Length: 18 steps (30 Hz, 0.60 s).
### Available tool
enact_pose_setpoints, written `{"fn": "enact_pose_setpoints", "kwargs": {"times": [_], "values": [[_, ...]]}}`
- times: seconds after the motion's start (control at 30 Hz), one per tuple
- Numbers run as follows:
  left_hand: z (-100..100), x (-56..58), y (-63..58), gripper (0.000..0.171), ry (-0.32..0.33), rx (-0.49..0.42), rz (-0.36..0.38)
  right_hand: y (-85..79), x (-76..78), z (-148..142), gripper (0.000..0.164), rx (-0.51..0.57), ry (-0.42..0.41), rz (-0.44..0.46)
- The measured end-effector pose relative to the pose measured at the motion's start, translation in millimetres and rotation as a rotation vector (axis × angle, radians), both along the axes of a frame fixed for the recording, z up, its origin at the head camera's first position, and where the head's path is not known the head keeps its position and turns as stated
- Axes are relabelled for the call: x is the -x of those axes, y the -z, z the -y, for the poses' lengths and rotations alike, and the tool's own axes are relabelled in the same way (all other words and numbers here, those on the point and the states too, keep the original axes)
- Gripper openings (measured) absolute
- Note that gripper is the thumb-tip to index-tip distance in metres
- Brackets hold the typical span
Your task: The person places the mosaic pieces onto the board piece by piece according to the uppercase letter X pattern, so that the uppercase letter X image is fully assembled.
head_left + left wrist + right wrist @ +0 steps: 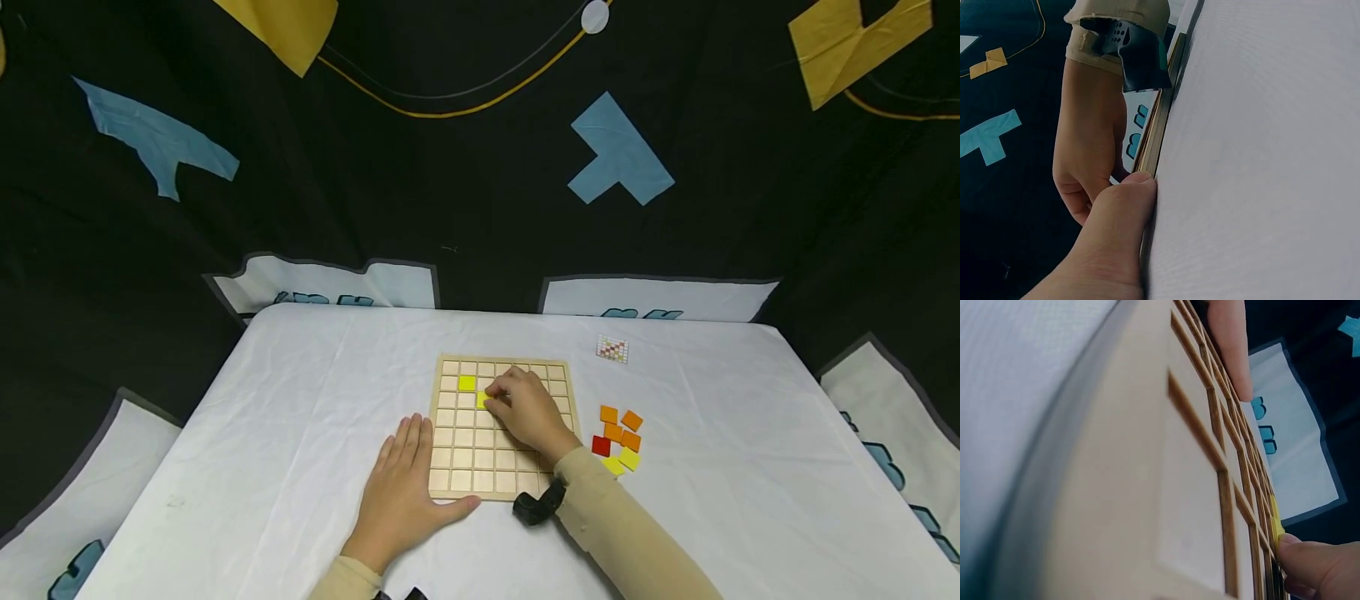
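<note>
A wooden grid board lies on the white table, its shallow square cells framed by thin ridges. One yellow square tile sits in a cell near the far left corner. My right hand reaches over the board and pinches a second yellow tile, one cell diagonally nearer and to the right. In the right wrist view, the thumb meets that tile's edge. Flat beside the board's left edge rests my left hand, fingers straight and thumb along the near edge.
To the right of the board lie several loose orange tiles, a red tile and two yellow tiles. A small card with a coloured grid lies farther back. Black curtain hangs behind the table.
</note>
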<state>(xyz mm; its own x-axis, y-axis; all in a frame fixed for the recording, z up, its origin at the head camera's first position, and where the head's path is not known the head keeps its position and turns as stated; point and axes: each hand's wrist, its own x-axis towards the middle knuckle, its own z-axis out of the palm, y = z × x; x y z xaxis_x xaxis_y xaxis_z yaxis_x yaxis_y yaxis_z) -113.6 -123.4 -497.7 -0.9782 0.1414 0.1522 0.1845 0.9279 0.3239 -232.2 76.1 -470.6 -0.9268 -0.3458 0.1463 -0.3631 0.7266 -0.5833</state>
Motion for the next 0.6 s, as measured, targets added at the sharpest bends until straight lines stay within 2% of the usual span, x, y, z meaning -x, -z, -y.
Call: {"fn": "enact_pose_setpoints", "kwargs": {"times": [0.17, 0.33, 0.47, 0.6], "values": [[-0.1, -0.2, -0.1, 0.128, -0.001, 0.005, 0.000, -0.7, -2.9, -3.8, 0.014, -0.045, -0.032, -0.005], [-0.4, -0.2, -0.4, 0.128, -0.001, 0.008, 0.000, -1.1, -10.0, -13.0, 0.014, -0.017, -0.051, 0.005], [-0.7, -0.3, -0.6, 0.128, -0.002, 0.013, 0.003, -1.5, -20.5, -28.3, 0.018, 0.005, -0.036, -0.008], [-0.7, -0.7, -1.3, 0.128, -0.002, 0.009, 0.004, -2.8, -31.0, -53.7, 0.019, -0.042, 0.001, -0.037]]}}
